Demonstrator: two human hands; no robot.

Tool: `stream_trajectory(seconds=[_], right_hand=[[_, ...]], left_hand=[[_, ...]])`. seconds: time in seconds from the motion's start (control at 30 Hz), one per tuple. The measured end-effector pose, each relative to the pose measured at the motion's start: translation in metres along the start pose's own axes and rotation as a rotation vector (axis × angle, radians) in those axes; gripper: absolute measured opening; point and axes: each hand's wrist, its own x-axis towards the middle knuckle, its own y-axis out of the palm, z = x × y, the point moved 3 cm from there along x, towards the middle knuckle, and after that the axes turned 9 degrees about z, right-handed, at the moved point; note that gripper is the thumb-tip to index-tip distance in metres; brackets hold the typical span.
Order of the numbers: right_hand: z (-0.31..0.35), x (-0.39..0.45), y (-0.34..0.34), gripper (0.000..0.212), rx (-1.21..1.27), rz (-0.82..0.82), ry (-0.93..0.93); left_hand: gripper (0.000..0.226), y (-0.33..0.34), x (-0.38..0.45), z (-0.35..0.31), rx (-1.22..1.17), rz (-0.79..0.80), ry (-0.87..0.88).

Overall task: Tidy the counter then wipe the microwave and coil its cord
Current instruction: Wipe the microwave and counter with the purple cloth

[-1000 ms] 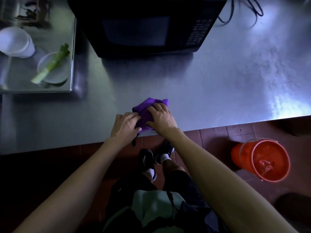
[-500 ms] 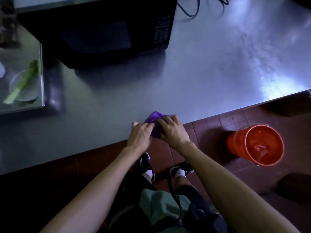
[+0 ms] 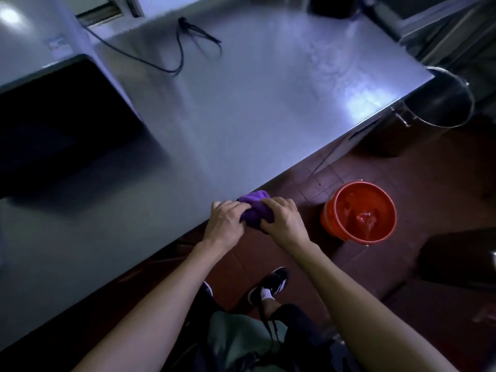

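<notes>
A bunched purple cloth hangs at the front edge of the steel counter. My left hand grips its left side and my right hand grips its right side, both with curled fingers. The black microwave stands at the left on the counter, its front in shadow. Its black cord lies loose across the back of the counter, with a tangled end near the far edge.
An orange bucket with liquid stands on the red tile floor to the right of my hands. A large steel pot sits past the counter's right corner. My shoes are below on the floor.
The cloth and both hands have moved off the counter top to its front edge, toward the right. The view has swung right, so the tray with the leek is out of sight.
</notes>
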Motion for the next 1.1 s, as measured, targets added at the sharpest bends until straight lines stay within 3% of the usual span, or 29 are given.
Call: stream_trajectory(seconds=[0.23,0.5,1.1], right_hand=[[-0.077,-0.025,-0.08,0.049,0.054,-0.166,0.085],[-0.125,-0.022,-0.135,0.055,0.076,-0.28,0.147],[-0.195,0.116,-0.244,0.052,-0.028,-0.307,0.21]], left_hand=[[0.039,0.016,0.067,-0.097,0.044,0.013,0.163],[0.042,0.02,0.133,-0.155,0.078,0.071,0.26],[0.035,0.023,0.328,-0.174,-0.092,0.081,0.324]])
